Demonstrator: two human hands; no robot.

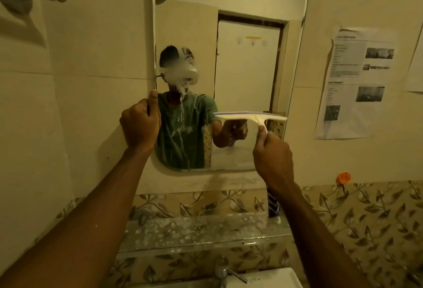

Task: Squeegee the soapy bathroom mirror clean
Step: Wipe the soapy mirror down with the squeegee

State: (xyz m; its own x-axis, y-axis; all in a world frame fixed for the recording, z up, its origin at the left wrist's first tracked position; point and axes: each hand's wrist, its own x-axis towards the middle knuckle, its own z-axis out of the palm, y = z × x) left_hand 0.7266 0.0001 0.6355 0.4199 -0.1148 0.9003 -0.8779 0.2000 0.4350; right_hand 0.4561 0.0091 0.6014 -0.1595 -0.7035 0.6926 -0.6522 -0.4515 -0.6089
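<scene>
My right grip holds the white plastic squeegee, blade flat on the tall rounded wall mirror just above it. Left grip clamps the mirror's edge. I'd pull down evenly, then overlap leftward onto the white soap streaks.

The mirror top is cut off by the upper edge. Print on the wall paper is too small to read. The right hand hides the squeegee handle. The tap and basin run off the bottom edge.
</scene>
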